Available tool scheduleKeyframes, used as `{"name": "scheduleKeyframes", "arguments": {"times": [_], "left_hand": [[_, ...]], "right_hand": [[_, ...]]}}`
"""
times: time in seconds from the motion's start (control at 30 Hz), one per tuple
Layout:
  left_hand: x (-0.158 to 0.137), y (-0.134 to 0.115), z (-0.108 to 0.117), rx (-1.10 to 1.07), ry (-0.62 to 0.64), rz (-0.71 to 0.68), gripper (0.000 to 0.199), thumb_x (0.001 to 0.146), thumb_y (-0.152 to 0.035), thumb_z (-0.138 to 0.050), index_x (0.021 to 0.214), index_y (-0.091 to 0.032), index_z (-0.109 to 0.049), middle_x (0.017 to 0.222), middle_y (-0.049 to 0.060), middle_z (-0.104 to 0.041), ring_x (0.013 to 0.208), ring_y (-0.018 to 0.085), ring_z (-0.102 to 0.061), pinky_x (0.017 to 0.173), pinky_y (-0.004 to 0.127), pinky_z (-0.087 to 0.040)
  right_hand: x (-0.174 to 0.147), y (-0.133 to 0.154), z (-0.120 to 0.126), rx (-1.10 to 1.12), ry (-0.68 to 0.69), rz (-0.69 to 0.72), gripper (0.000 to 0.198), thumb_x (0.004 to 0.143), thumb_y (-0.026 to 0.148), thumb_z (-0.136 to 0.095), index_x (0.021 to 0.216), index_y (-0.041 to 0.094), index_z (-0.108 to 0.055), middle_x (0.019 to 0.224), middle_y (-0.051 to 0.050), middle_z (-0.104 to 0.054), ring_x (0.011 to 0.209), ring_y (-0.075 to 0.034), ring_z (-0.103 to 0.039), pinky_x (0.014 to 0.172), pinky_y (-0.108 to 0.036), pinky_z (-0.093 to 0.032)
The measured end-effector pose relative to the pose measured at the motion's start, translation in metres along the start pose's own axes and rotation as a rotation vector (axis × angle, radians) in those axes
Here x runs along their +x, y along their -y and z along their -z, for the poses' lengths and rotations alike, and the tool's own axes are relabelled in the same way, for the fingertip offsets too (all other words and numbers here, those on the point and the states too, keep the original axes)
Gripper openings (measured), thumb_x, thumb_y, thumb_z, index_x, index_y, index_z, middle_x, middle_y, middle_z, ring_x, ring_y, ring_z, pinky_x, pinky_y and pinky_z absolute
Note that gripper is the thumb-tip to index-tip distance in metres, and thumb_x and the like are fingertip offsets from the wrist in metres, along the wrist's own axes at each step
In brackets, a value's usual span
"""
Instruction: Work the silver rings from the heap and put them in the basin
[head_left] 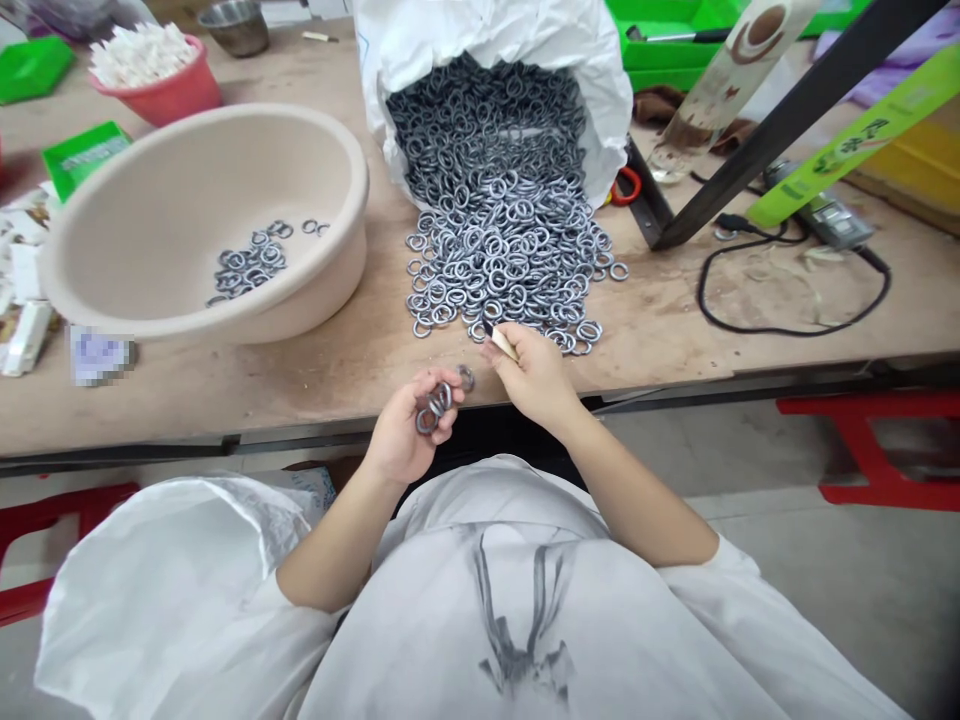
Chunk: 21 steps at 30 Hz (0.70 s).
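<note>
Right now, the left hand's fingers curl around a few grey rings, while the right hand's fingers pinch a pale-handled tool (its tip is dark) at the near side of the ring pile. That pile spills from a far white sack onto the surface; more rings lie in the left basin.

Light bright and diffuse, apparently from above. Soft shading inside the cream plastic basin; small glints on the loose metal rings, darker deep in the white sack. At the fingertips of my left hand one ring is smeared; my right hand reads fairly clear. Wide-angle stretch toward the edges; far left soft. Bluish scrap, near left, pixelated.
</note>
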<state>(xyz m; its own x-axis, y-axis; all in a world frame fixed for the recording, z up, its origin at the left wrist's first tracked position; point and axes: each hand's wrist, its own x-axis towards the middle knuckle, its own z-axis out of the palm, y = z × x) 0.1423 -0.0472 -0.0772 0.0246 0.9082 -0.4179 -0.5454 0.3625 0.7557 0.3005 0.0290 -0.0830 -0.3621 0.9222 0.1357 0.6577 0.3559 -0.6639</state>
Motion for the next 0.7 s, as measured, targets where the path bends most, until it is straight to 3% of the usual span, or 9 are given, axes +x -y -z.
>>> {"name": "scheduleKeyframes", "arguments": {"times": [0.1, 0.33, 0.5, 0.6, 0.7], "left_hand": [[0.001, 0.006, -0.009, -0.031, -0.03, 0.049, 0.028, 0.07, -0.036, -0.073, 0.082, -0.014, -0.06, 0.073, -0.001, -0.058, 0.047, 0.004, -0.043, 0.037, 0.014, -0.025], [0.004, 0.006, -0.005, -0.077, -0.148, -0.117, 0.028, 0.072, -0.031, -0.074, 0.079, -0.017, -0.052, 0.071, -0.004, -0.057, 0.045, 0.002, -0.041, 0.038, 0.013, -0.027], [0.001, 0.001, 0.001, -0.061, -0.18, -0.172, 0.041, 0.071, -0.042, -0.078, 0.069, -0.018, -0.044, 0.061, -0.006, -0.049, 0.046, 0.004, -0.043, 0.037, 0.015, -0.026], [0.002, 0.004, 0.003, 0.031, -0.165, -0.253, 0.043, 0.074, -0.045, -0.078, 0.068, -0.019, -0.044, 0.054, -0.007, -0.043, 0.044, 0.005, -0.038, 0.036, 0.015, -0.023], [0.006, 0.012, 0.004, 0.13, -0.119, -0.342, 0.034, 0.078, -0.047, -0.076, 0.081, -0.018, -0.058, 0.052, -0.008, -0.041, 0.042, 0.005, -0.032, 0.037, 0.016, -0.023]], "right_hand": [[-0.007, -0.005, -0.003, 0.037, -0.034, 0.031, 0.021, 0.096, 0.033, -0.054, 0.101, 0.018, -0.067, 0.097, -0.008, -0.071, 0.087, -0.023, -0.062, 0.072, -0.031, -0.039], [-0.009, 0.002, -0.009, -0.15, 0.064, 0.069, 0.03, 0.094, 0.038, -0.06, 0.117, 0.023, -0.069, 0.108, -0.007, -0.07, 0.094, -0.024, -0.063, 0.074, -0.031, -0.04], [-0.005, 0.006, -0.012, -0.242, 0.093, 0.03, 0.02, 0.093, 0.035, -0.059, 0.099, 0.023, -0.073, 0.098, -0.007, -0.067, 0.084, -0.022, -0.061, 0.066, -0.03, -0.035], [-0.003, 0.005, -0.009, 0.041, 0.073, 0.007, 0.019, 0.091, 0.034, -0.062, 0.082, 0.019, -0.069, 0.08, -0.003, -0.061, 0.074, -0.017, -0.055, 0.064, -0.029, -0.033], [-0.007, 0.007, -0.004, 0.564, 0.171, -0.059, 0.04, 0.088, 0.054, -0.063, 0.072, 0.018, -0.061, 0.06, 0.004, -0.043, 0.058, -0.011, -0.04, 0.056, -0.026, -0.029]]}}
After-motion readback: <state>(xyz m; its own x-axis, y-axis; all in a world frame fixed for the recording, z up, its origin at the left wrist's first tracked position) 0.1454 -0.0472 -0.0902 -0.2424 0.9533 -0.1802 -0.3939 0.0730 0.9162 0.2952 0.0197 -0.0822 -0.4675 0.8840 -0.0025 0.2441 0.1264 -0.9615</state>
